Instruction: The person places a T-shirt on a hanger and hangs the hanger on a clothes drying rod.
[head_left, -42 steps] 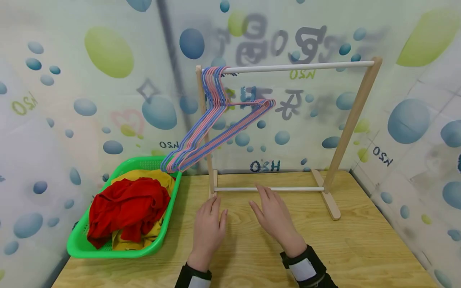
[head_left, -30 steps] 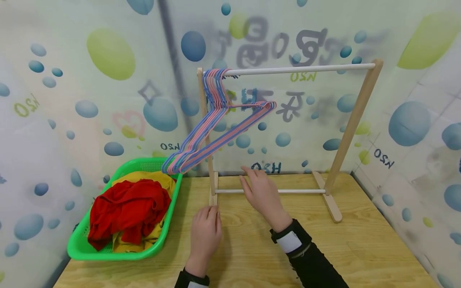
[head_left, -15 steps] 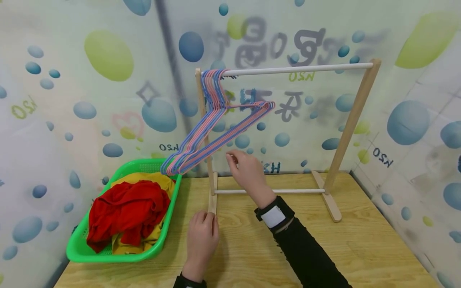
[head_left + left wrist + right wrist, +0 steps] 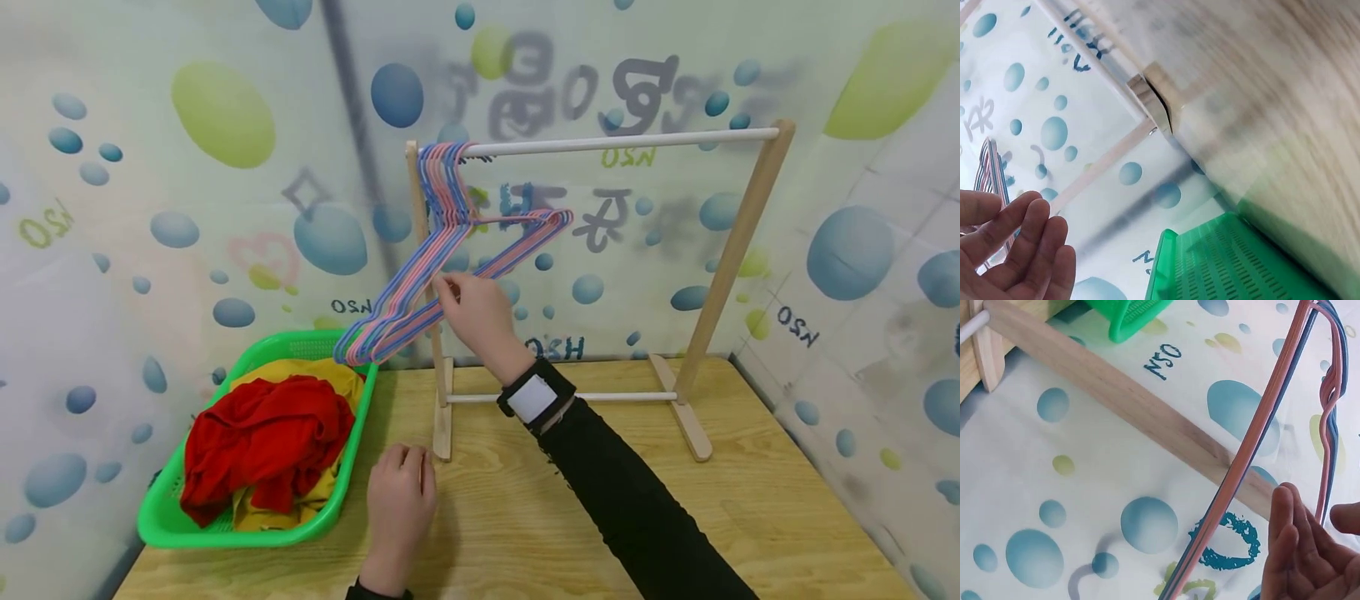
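A bunch of pink and blue clothes hangers (image 4: 450, 187) hangs at the left end of the rack's white top rail (image 4: 622, 143). My right hand (image 4: 480, 321) is raised at the hangers' lower bars, overlapping them in the head view. In the right wrist view, that hand's fingers (image 4: 1282, 512) are gently bent and the thumb stands apart, with the hangers beside them and nothing gripped. Low over the table, my left hand (image 4: 402, 504) holds nothing. Its fingers (image 4: 1035, 219) are loosely bent in the left wrist view.
A green basket (image 4: 352, 450) stands left of my left hand, holding red cloth (image 4: 270, 442) over yellow cloth (image 4: 333, 375). The rack's wooden right post (image 4: 731, 258) and foot (image 4: 692, 429) stand farther right. A bubble-patterned sheet (image 4: 592, 50) backs the wooden table (image 4: 600, 467).
My right hand has risen and moved left from above the lower rail to the hangers. My left hand has drawn back toward me and slightly left. The hangers hang as before.
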The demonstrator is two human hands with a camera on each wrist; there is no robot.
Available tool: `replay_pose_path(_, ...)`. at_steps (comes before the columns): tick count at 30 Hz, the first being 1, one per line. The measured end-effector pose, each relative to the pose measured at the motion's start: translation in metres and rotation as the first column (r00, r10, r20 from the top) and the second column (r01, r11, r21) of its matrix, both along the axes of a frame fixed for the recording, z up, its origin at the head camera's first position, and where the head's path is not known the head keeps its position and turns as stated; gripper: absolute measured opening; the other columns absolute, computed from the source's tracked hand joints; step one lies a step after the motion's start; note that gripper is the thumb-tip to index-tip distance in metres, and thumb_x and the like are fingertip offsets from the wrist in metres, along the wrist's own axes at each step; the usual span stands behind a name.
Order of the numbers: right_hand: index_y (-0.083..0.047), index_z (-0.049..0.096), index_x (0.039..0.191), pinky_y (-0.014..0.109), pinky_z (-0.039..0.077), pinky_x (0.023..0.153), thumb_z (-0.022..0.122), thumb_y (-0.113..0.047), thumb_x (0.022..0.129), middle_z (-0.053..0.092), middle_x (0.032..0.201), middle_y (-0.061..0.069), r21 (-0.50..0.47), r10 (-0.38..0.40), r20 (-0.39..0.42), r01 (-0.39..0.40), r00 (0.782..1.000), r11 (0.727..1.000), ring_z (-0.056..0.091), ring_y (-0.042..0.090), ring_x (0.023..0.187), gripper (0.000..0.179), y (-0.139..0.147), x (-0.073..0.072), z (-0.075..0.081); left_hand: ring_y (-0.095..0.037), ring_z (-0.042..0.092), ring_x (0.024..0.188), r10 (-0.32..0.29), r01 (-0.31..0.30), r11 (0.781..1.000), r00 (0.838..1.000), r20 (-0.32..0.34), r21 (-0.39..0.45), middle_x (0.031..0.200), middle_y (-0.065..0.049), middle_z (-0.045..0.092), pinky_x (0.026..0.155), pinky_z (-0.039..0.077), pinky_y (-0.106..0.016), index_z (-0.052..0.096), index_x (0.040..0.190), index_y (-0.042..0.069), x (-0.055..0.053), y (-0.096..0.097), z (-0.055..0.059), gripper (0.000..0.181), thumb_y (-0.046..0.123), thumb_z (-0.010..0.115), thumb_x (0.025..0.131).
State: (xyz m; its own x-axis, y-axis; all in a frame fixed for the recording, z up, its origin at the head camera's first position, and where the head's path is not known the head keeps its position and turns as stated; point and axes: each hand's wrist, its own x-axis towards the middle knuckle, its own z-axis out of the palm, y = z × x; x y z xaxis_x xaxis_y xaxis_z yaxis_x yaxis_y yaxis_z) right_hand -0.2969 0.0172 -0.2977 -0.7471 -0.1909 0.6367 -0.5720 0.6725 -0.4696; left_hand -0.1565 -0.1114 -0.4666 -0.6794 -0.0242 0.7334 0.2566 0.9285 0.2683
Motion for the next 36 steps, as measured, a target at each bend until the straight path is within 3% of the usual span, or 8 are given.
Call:
replay_pose_path(4,-0.01,0.07,0.091,0.023,0.035,0.047,0.044,-0.034,0.098,0.063,0.068,0.0,-0.053,0.015,0.037,-0.013,0.999,0.999,0.048,0.01,0.049,0.036,-0.006,-0.003,0.001,-0.024,0.052,0.064,0.011,-0.011,1.0,0.999,-0.037,0.006,0.07,-0.006,0.055,0.054,0.04,-0.035,0.067,0.075,0.004,0.001,-0.003,0.004,0.007,0.008,0.064,0.08)
replay_pose_path(8,-0.009,0.069,0.087,0.024,0.036,0.048,0.045,-0.033,0.098,0.064,0.07,0.001,-0.149,0.051,0.107,-0.034,0.993,0.988,0.051,0.012,0.052,0.036,-0.014,-0.005,-0.002,-0.024,0.052,0.065,0.025,-0.025,1.0,0.999,-0.026,0.008,0.071,-0.006,0.056,0.054,0.039,-0.035,0.067,0.076,0.004,0.001,-0.006,0.005,0.008,0.009,0.064,0.081)
replay_pose_path(14,-0.006,0.067,0.096,0.023,0.049,0.053,0.046,-0.028,0.098,0.069,0.083,0.006,-0.355,0.137,0.201,-0.059,0.97,0.933,0.067,0.019,0.069,0.03,-0.024,-0.004,-0.003,-0.024,0.052,0.065,0.03,-0.03,1.0,0.999,-0.011,-0.008,0.071,-0.006,0.056,0.054,0.038,-0.035,0.067,0.075,0.005,0.0,-0.008,0.001,0.009,0.011,0.065,0.082)
replay_pose_path(22,-0.001,0.057,0.105,0.034,0.054,0.067,0.045,-0.023,0.099,0.068,0.088,0.011,-0.602,0.266,0.372,0.013,0.889,0.798,0.067,0.02,0.075,0.026,-0.028,-0.002,0.006,-0.023,0.052,0.064,0.036,-0.036,0.999,0.999,0.008,-0.012,0.071,-0.006,0.056,0.054,0.038,-0.035,0.067,0.076,0.004,0.0,-0.008,0.002,0.009,0.01,0.064,0.081)
replay_pose_path(28,0.0,0.049,0.107,0.033,0.054,0.07,0.037,-0.022,0.102,0.059,0.086,0.009,-0.762,0.443,0.359,-0.016,0.822,0.647,0.06,0.014,0.07,0.025,-0.026,-0.001,0.01,-0.023,0.052,0.064,0.03,-0.03,0.999,1.0,0.007,-0.014,0.071,-0.006,0.056,0.054,0.039,-0.035,0.067,0.075,0.004,0.001,-0.007,0.002,0.009,0.01,0.064,0.081)
replay_pose_path(32,0.003,0.047,0.108,0.033,0.053,0.069,0.033,-0.02,0.103,0.05,0.078,0.005,-0.826,0.505,0.345,0.001,0.791,0.564,0.055,0.012,0.066,0.028,-0.023,-0.001,0.014,-0.023,0.053,0.065,0.02,-0.02,1.0,1.0,0.0,-0.016,0.071,-0.006,0.056,0.055,0.04,-0.036,0.068,0.075,0.004,0.001,-0.006,0.001,0.009,0.009,0.064,0.08)
replay_pose_path(36,-0.004,0.045,0.1,0.028,0.048,0.063,0.029,-0.02,0.104,0.041,0.071,0.003,-0.877,0.558,0.333,0.032,0.76,0.479,0.046,0.012,0.059,0.022,-0.02,0.0,0.019,-0.024,0.054,0.067,0.016,-0.016,1.0,1.0,0.011,-0.012,0.072,-0.006,0.056,0.056,0.04,-0.036,0.068,0.076,0.004,0.001,-0.004,0.001,0.009,0.01,0.064,0.081)
